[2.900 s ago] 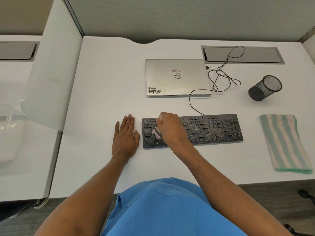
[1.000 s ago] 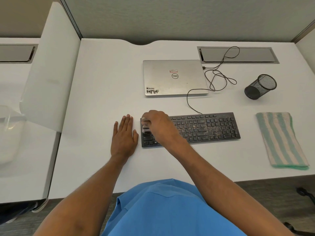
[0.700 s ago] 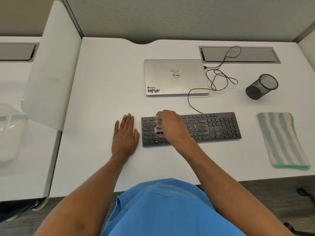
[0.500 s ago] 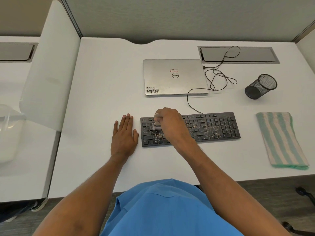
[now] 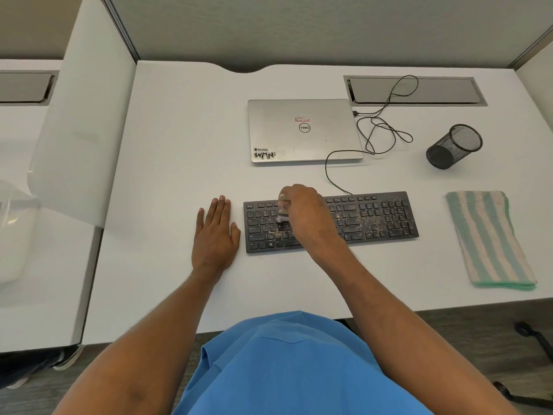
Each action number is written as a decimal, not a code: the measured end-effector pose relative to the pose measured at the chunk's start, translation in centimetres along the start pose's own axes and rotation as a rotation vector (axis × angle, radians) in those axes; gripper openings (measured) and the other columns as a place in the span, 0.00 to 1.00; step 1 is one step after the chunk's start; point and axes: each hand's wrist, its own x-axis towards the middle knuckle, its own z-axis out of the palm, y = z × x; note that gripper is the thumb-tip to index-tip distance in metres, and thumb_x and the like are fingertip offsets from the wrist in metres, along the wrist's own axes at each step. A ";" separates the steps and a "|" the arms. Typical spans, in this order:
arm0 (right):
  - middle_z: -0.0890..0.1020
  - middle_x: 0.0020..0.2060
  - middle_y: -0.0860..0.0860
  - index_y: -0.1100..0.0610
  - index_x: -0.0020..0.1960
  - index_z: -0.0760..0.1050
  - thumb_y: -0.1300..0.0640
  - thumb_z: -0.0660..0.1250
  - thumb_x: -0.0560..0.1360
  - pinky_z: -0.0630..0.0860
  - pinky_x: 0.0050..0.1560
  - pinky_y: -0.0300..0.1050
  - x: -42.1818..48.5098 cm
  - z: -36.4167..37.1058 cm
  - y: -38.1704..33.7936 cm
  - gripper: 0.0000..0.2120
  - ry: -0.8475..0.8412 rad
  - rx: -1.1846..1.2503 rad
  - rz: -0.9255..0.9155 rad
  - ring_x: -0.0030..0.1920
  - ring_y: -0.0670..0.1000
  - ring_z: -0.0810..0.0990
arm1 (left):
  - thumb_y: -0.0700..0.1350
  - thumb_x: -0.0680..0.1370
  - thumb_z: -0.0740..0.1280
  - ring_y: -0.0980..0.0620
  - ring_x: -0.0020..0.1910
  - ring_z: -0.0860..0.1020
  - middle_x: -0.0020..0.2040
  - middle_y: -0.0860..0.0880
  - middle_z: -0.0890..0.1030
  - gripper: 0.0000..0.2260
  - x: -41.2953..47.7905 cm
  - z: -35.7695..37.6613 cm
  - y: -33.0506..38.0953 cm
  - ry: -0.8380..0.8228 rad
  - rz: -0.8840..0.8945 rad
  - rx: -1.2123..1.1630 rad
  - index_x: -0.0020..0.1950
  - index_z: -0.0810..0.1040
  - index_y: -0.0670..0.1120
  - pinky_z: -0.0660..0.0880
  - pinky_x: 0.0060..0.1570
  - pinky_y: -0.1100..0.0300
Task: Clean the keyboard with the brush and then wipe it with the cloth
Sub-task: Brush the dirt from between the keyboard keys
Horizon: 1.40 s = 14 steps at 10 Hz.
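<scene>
Open desk [image 5: 431, 223] strip between keyboard [image 5: 374, 217] and cloth [image 5: 490, 241]; cable [image 5: 329, 172] behind keyboard.

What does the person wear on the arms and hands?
The left hand and right hand show no gloves, rings or watch. The left forearm and right forearm have no sleeves. A blue shirt covers the torso.

Here's the keyboard [image 5: 374, 217], lying crosswise near the front of the tabletop [image 5: 179, 145]. The left hand [image 5: 215, 235] lies flat on the tabletop just beside the keyboard's left end. The right hand [image 5: 305, 217] is over the keyboard's left half, with the brush [image 5: 282, 212] in its fingers [image 5: 294, 191] and down on the keys. Behind the keyboard lies the laptop [image 5: 302, 130]. The cable [image 5: 386, 127] loops to the laptop's right, reaching back over the hatch [image 5: 416, 91]. Further right sits the mesh cup [image 5: 453, 146]. In front of it lies the cloth [image 5: 490, 241], right of the keyboard and apart from it.
</scene>
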 end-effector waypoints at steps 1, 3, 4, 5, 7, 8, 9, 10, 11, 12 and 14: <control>0.79 0.41 0.53 0.66 0.49 0.79 0.70 0.61 0.80 0.78 0.36 0.31 -0.1 -0.1 -1.0 0.08 -0.054 0.106 -0.027 0.41 0.47 0.81 | 0.51 0.84 0.50 0.49 0.85 0.55 0.85 0.45 0.60 0.29 0.0 0.0 0.0 0.000 -0.001 -0.005 0.85 0.60 0.42 0.47 0.84 0.46; 0.79 0.42 0.50 0.62 0.46 0.78 0.68 0.61 0.80 0.72 0.33 0.24 0.1 1.0 -1.8 0.08 -0.100 0.068 -0.058 0.38 0.38 0.79 | 0.51 0.84 0.49 0.49 0.85 0.55 0.85 0.45 0.60 0.29 -0.1 0.1 0.0 0.010 0.008 -0.010 0.85 0.60 0.42 0.47 0.84 0.46; 0.80 0.45 0.59 0.65 0.50 0.77 0.67 0.60 0.79 0.81 0.49 0.54 -0.5 0.7 -0.5 0.07 -0.026 0.043 -0.035 0.44 0.57 0.81 | 0.51 0.84 0.49 0.49 0.85 0.56 0.85 0.45 0.60 0.29 -0.1 0.1 0.0 0.011 0.006 -0.009 0.85 0.61 0.42 0.47 0.84 0.46; 0.79 0.49 0.62 0.66 0.53 0.77 0.68 0.59 0.79 0.78 0.51 0.61 -0.8 0.3 0.2 0.08 0.036 -0.060 -0.007 0.49 0.63 0.78 | 0.51 0.84 0.49 0.49 0.85 0.55 0.85 0.45 0.60 0.30 -0.1 0.0 0.1 0.009 0.002 -0.012 0.85 0.61 0.42 0.47 0.84 0.46; 0.82 0.43 0.51 0.61 0.48 0.79 0.64 0.62 0.77 0.83 0.47 0.56 -0.2 1.3 -1.1 0.07 -0.080 0.021 -0.070 0.42 0.52 0.83 | 0.51 0.84 0.50 0.49 0.85 0.56 0.85 0.45 0.61 0.29 -0.1 0.1 0.0 0.018 0.003 -0.019 0.85 0.61 0.42 0.47 0.84 0.46; 0.81 0.48 0.56 0.61 0.51 0.79 0.67 0.61 0.79 0.80 0.50 0.53 -0.9 1.5 -1.5 0.08 -0.049 -0.010 -0.088 0.48 0.54 0.80 | 0.50 0.84 0.50 0.48 0.85 0.57 0.85 0.45 0.61 0.29 -0.1 0.2 -0.1 0.028 0.009 -0.027 0.84 0.62 0.41 0.48 0.84 0.46; 0.80 0.50 0.59 0.62 0.53 0.78 0.65 0.60 0.80 0.78 0.51 0.57 -1.3 0.9 -0.6 0.08 -0.005 -0.051 -0.071 0.50 0.59 0.78 | 0.50 0.84 0.51 0.48 0.85 0.57 0.85 0.45 0.62 0.29 -0.1 0.3 -0.1 0.030 0.011 -0.026 0.84 0.62 0.41 0.48 0.84 0.45; 0.79 0.44 0.58 0.60 0.46 0.76 0.65 0.61 0.79 0.81 0.45 0.57 -0.8 0.8 0.7 0.06 0.045 0.003 0.003 0.44 0.59 0.81 | 0.50 0.84 0.51 0.48 0.85 0.57 0.85 0.45 0.61 0.29 -0.1 0.3 -0.1 0.028 0.008 -0.017 0.84 0.62 0.41 0.48 0.84 0.46; 0.77 0.35 0.54 0.59 0.38 0.70 0.65 0.61 0.79 0.82 0.35 0.52 -0.9 0.7 0.4 0.11 0.084 0.113 0.018 0.37 0.55 0.85 | 0.50 0.84 0.51 0.48 0.85 0.57 0.85 0.45 0.61 0.29 -0.1 0.3 -0.1 0.027 0.007 -0.013 0.84 0.62 0.41 0.48 0.84 0.46; 0.73 0.28 0.52 0.60 0.35 0.67 0.61 0.60 0.82 0.76 0.28 0.51 -1.7 0.8 -0.8 0.16 0.116 0.235 0.011 0.35 0.50 0.86 | 0.50 0.84 0.51 0.48 0.85 0.57 0.85 0.45 0.62 0.29 0.0 0.3 -0.1 0.025 0.008 -0.012 0.84 0.62 0.41 0.48 0.84 0.46; 0.73 0.27 0.49 0.55 0.35 0.65 0.59 0.59 0.82 0.78 0.31 0.51 -1.6 2.1 -1.2 0.17 0.103 0.161 0.007 0.34 0.50 0.86 | 0.51 0.84 0.50 0.48 0.85 0.56 0.85 0.45 0.61 0.29 -0.1 0.4 -0.2 0.023 0.007 -0.015 0.85 0.61 0.42 0.48 0.84 0.46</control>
